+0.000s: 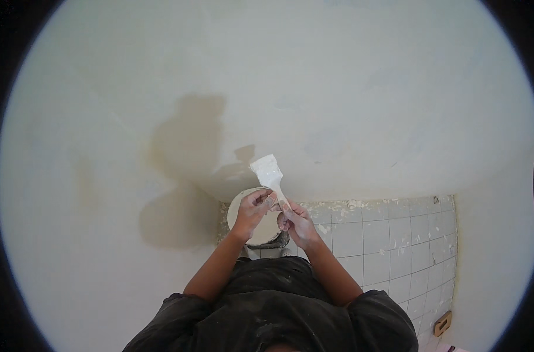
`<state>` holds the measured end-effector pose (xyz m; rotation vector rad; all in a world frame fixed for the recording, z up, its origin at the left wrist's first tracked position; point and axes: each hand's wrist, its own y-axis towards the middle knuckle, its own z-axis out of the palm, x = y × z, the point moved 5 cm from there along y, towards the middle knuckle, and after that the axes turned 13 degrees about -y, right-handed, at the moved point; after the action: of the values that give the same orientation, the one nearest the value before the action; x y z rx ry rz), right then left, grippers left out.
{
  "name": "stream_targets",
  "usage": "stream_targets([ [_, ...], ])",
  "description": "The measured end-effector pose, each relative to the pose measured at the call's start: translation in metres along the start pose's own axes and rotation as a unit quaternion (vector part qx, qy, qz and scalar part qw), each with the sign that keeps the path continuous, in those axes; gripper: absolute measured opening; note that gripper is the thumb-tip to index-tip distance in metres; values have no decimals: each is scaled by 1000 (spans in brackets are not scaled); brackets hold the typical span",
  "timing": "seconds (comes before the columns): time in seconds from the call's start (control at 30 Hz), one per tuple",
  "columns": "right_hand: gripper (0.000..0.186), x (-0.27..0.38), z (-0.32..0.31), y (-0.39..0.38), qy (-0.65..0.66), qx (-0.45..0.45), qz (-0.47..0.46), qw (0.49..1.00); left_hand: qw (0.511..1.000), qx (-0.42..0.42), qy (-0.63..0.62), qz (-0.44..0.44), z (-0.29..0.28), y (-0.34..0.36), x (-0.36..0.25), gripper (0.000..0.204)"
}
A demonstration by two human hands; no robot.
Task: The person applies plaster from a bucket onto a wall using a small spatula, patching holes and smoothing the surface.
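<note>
In my right hand [300, 225] I grip the pale handle of a flat white-coated tool [268, 171], broad-ended like a putty knife or a brush. The broad end points up and slightly left, with an uneven tip. My left hand [253, 212] is closed, its bent fingers against the handle just below the broad end. White residue marks both hands. Beneath them stands a round bucket [234, 212] of smooth cream-coloured material, partly hidden by my left hand and wrist.
A pale wall [349, 105] rises close ahead, with shadows cast on it to the left. Grey floor tiles [375, 237], spotted with white flakes, stretch to the right. A small tan box-like thing [442, 323] lies by the right-hand wall [484, 258].
</note>
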<state>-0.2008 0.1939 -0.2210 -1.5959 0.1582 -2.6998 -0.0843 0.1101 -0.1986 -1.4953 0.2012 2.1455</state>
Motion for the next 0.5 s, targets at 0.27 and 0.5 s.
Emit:
stream_targets([
  [0.27,34,9,-13,-8,-9,-4,11,1000,999,-9,-29,10,22,-3,3,25],
  [0.5,38,29,-10,-15,-45,-11,-1,999,995,15,-96,3,35,-4,4,26],
])
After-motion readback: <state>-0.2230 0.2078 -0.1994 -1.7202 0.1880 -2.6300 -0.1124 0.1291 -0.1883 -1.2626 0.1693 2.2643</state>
